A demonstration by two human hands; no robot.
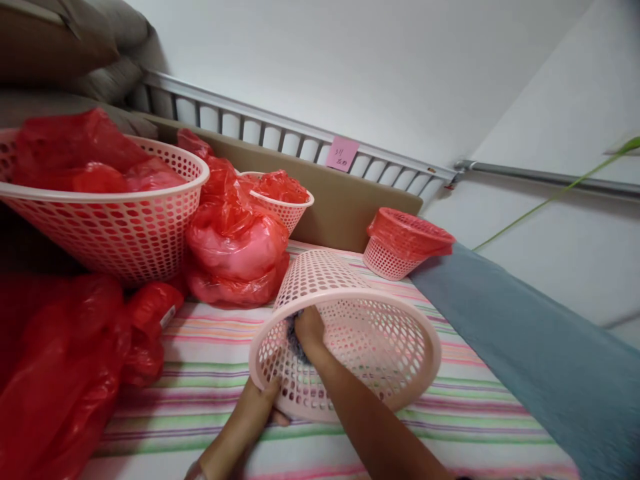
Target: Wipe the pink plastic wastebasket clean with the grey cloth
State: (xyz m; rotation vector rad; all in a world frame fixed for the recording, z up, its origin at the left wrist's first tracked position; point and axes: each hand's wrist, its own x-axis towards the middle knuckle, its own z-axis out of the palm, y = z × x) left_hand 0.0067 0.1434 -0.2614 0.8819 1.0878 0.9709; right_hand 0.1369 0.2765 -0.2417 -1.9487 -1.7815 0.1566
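A pink perforated plastic basket [345, 293] lies on its side on a striped cloth, its mouth facing me. At the lower left of its rim is my left hand [270, 400], the thumb over the edge and the fingers partly hidden beneath. My right hand [309, 328] reaches inside the basket, closed around a fuzzy dark grey cloth [296, 339] that presses against the inner left wall. Part of the cloth is hidden by the hand.
A larger basket [170, 190] with red bags stands at left, near a full red plastic bag [235, 247]. Behind are another basket [285, 203] and one lined in red [395, 250]. More red bags [90, 360] lie front left. A white slatted rail [250, 127] runs along the back.
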